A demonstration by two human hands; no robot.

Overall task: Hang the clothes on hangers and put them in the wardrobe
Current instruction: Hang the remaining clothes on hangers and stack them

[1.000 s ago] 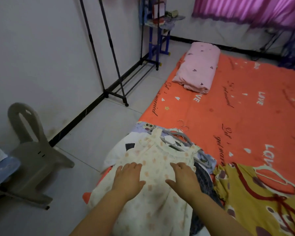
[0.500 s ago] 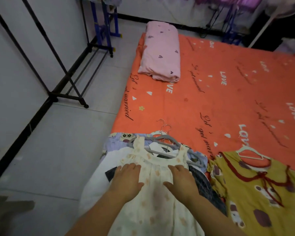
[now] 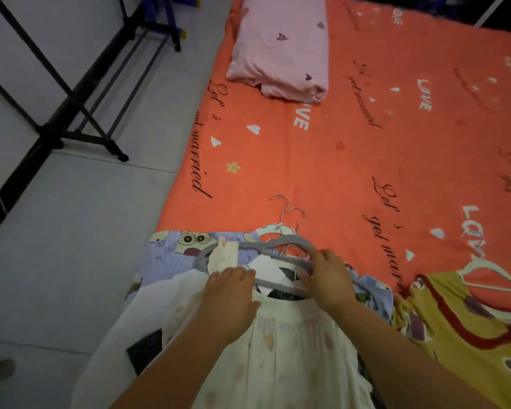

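The cream dress [image 3: 278, 349] lies flat on top of a pile of clothes at the near left corner of the bed [image 3: 351, 149]. Its long axis runs from the near edge of the view away from the person. The neckline points away, toward the pink pillow [image 3: 281, 54], and the skirt end is cut off by the bottom edge of the view.

A gray hanger [image 3: 278, 241] lies at the neckline, its arms set crosswise to the long axis of the dress and slightly tilted. The left shoulder strap [image 3: 223, 256] is laid over the left arm of the hanger. Several metal hooks [image 3: 289, 216] project beyond the pile onto the orange sheet, pointing away from the person. Which hook belongs to which hanger cannot be told.

The left grip [image 3: 233, 293] is placed on the left shoulder of the dress, fingertips at the lower bar of the hanger. Whether fabric is pinched there cannot be told. The right grip [image 3: 328, 278] is closed narrowly round the right arm of the gray hanger, fingers curled over it and thumb below.

A blue cartoon-print garment [image 3: 171, 246] and a white garment [image 3: 124, 320] are seen beneath the dress. A yellow garment [image 3: 469, 335] lies just to the right on the bed, with a white hanger [image 3: 490, 278] at its neck. A black clothes rack [image 3: 86, 113] stands on the tiled floor [image 3: 71, 231] to the left, well apart from the pile.
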